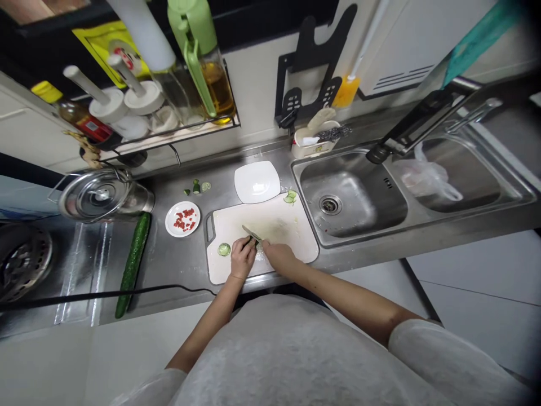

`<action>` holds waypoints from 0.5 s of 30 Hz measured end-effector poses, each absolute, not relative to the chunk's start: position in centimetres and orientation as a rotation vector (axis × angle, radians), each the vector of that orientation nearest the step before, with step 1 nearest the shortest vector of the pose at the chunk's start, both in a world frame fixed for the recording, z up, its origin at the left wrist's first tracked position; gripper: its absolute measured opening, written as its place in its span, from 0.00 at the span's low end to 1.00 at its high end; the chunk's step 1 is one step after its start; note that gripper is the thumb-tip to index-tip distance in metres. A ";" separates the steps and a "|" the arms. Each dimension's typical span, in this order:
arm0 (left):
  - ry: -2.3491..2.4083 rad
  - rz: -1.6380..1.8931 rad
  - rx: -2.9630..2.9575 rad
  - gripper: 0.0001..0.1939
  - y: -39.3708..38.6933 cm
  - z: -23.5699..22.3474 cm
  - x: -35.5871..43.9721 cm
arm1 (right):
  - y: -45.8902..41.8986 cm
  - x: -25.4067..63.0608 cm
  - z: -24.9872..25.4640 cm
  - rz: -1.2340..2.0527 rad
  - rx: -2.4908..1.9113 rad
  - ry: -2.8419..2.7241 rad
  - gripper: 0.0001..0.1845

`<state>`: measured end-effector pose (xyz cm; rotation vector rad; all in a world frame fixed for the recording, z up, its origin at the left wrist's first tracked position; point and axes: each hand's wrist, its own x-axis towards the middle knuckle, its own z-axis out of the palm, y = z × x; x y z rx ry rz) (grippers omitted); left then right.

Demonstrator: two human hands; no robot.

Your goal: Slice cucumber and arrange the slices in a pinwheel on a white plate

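Observation:
My right hand [279, 257] is closed round the handle of a small knife [251, 232], whose blade points up and left over the cutting board [291, 225]. Close beside the blade, my left hand [242, 258] grips a piece of cucumber [251, 244], partly hidden by the fingers and the knife. On the board's left side lie pale green cucumber slices [224, 249]. More thin slices [290, 196] sit at its top right corner.
A white plate [257, 181] touches the board's back edge. Left of it are a small plate with chopped red bits [182, 220], cucumber ends [196, 186], a whole cucumber [134, 265] and a lidded pot [102, 194]. The sink [355, 225] lies right, a spice rack [169, 135] above.

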<state>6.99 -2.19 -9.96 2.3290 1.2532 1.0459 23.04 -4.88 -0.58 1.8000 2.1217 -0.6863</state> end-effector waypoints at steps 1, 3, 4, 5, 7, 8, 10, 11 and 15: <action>1.258 1.048 2.328 0.11 -2.2 -10.0 7.0 | -4.8 23.1 -0.7 -0.685 1.796 2.123 0.15; 1.259 1.056 2.325 0.12 -2.2 -10.0 7.1 | -4.7 23.1 -1.0 -0.679 1.794 2.129 0.15; 1.252 1.065 2.323 0.12 -2.2 -10.0 7.1 | -4.7 23.2 -1.1 -0.679 1.795 2.129 0.15; 1.241 1.077 2.321 0.12 -2.3 -10.0 7.1 | -4.6 23.2 -1.2 -0.686 1.796 2.125 0.15; 1.228 1.091 2.311 0.13 -2.3 -9.8 7.2 | -4.5 23.2 -1.2 -0.704 1.803 2.119 0.14; 1.233 1.090 2.303 0.13 -2.3 -9.7 7.2 | -4.5 23.3 -1.2 -0.710 1.807 2.119 0.14; 1.259 1.070 2.283 0.13 -2.4 -9.4 7.3 | -4.5 23.3 -1.1 -0.713 1.816 2.119 0.15; 1.276 1.050 2.274 0.13 -2.4 -9.3 7.4 | -4.5 23.4 -1.0 -0.714 1.821 2.114 0.15; 1.345 0.928 2.220 0.14 -2.7 -8.3 7.9 | -4.4 23.7 -0.9 -0.744 1.845 2.083 0.17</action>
